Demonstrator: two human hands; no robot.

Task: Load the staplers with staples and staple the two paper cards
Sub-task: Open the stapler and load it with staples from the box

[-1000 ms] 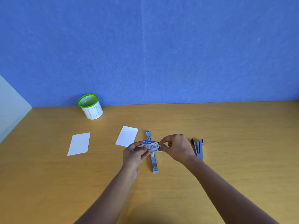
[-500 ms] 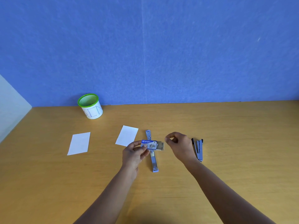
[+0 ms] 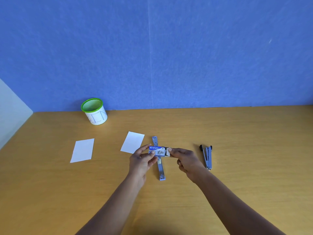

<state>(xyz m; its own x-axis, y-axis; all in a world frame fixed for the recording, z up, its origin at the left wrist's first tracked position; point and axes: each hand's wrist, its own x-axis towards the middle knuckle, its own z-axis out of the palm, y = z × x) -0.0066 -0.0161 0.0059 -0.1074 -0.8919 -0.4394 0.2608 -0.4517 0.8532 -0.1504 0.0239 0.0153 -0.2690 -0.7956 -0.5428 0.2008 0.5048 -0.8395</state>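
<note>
My left hand (image 3: pixel 141 160) grips the small blue cardboard staple box (image 3: pixel 157 151); my right hand (image 3: pixel 186 160) pinches its end flap, I think, above the opened blue metal stapler (image 3: pixel 160 168).

Middle stretch of the flat-opened blue metal stapler (image 3: pixel 159 168) hidden behind the small blue cardboard staple box (image 3: pixel 157 151) and the fingers around it. Contents of that box's pulled-out end out of sight behind the right hand (image 3: pixel 188 161). Left hand (image 3: pixel 141 161) covering the box's left end. Both forearms cut off by the bottom edge. Faint lettering on the white, green-rimmed mesh cup (image 3: pixel 94 111) too pale to read surely. Second blue stapler (image 3: pixel 207 156) too small for detail.
</note>
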